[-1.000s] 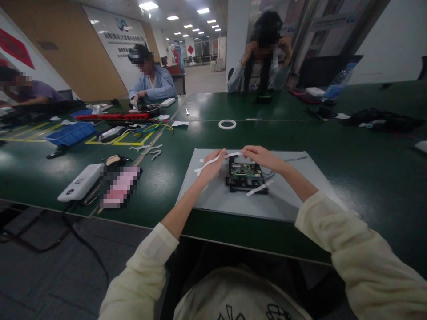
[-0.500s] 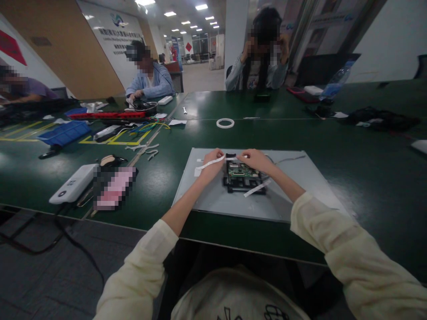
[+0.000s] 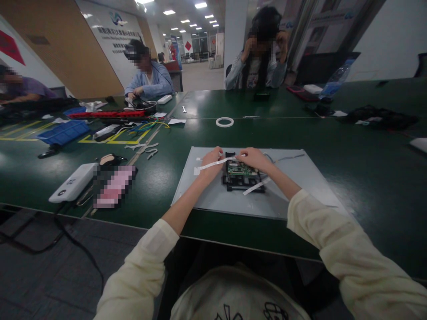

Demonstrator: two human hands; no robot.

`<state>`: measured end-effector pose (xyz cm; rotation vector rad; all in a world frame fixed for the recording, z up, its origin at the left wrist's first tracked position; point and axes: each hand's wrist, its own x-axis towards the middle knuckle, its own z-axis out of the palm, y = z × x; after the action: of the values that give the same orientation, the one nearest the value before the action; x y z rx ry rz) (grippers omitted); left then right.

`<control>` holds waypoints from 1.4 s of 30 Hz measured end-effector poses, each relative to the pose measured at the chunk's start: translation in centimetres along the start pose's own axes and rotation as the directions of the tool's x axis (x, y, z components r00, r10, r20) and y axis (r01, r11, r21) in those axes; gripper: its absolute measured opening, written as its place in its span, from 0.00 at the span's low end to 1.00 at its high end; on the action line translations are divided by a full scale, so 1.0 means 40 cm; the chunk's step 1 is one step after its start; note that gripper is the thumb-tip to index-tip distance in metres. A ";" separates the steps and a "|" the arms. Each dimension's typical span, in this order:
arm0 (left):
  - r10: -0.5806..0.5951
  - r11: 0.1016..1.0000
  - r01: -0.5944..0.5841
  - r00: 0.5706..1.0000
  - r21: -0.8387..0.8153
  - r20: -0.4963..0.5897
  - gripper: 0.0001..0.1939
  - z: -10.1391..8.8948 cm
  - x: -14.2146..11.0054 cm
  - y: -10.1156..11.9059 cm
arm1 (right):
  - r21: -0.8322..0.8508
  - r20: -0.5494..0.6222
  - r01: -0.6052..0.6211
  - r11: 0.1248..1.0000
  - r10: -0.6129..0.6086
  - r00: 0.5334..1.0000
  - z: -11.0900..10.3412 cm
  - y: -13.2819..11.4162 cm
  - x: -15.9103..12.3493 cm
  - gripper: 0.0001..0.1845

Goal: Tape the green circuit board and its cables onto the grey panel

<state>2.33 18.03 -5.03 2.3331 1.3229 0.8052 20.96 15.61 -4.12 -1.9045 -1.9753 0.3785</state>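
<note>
A strip of white tape [image 3: 213,164] runs slantwise across my left hand [image 3: 211,161] to my right hand [image 3: 254,159], whose fingers pinch its right end. My left fingers are curled just above the strip; whether they grip anything is hidden. Under and between the hands lies a green circuit board [image 3: 238,168] in a black frame [image 3: 245,182], resting on a flat grey panel [image 3: 205,195]. Another short tape strip [image 3: 255,186] sticks out over the frame's lower right. Thin grey cables [image 3: 289,158] trail right from behind my right hand.
A white tape roll [image 3: 224,122] lies beyond the panel. On the left are a white power bank [image 3: 73,182], a pink blurred phone [image 3: 115,186], cut white strips [image 3: 147,149] and a blue tray [image 3: 63,132]. Several people sit around the green table [image 3: 160,186].
My left fingers have shifted slightly up and away from the tape. The strip now shows as one longer line between my hands. The right hand has moved slightly left.
</note>
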 end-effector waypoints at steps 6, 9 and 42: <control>0.026 1.000 -0.027 0.999 -0.009 -0.038 0.08 0.010 0.009 -0.011 | 0.017 -0.018 -0.034 0.999 0.034 0.999 -0.002 0.000 -0.009 0.20; -0.019 0.999 0.018 1.000 0.050 0.018 0.09 0.020 0.015 -0.020 | -0.038 -0.024 -0.016 0.999 0.015 1.000 0.006 -0.010 -0.006 0.18; -0.191 0.909 0.200 0.980 0.367 -0.061 0.12 -0.028 -0.015 -0.023 | -0.140 0.050 -0.064 0.988 0.072 0.996 -0.056 0.043 0.006 0.11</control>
<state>0.77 18.01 -4.85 2.4123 1.8223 0.5580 23.48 15.78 -2.85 -2.0722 -2.0230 0.3240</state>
